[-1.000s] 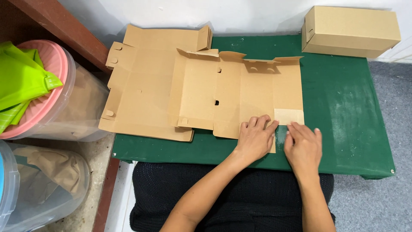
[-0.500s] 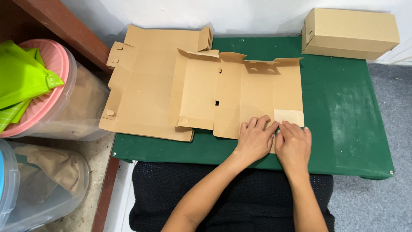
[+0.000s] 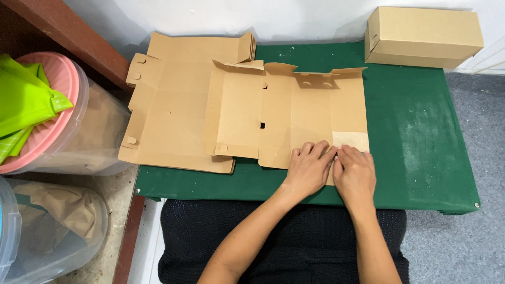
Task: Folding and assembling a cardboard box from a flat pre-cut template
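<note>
A flat, unfolded brown cardboard box blank (image 3: 284,113) lies on the green table (image 3: 421,142). My left hand (image 3: 307,171) presses flat on its near edge, fingers together. My right hand (image 3: 355,173) lies beside it, touching it, fingertips on the folded-over corner flap (image 3: 351,141) at the blank's near right. Both palms face down and neither hand grips anything. A stack of more flat blanks (image 3: 168,105) sits under and to the left of the top one.
An assembled cardboard box (image 3: 423,37) stands at the table's far right corner. Left of the table stand a clear tub with a pink lid and green items (image 3: 37,115) and another clear tub holding brown paper (image 3: 52,226). A wooden rail (image 3: 68,37) runs diagonally at far left.
My right hand has slid left along the near edge until it touches my left hand. The left hand and the blank have barely moved.
</note>
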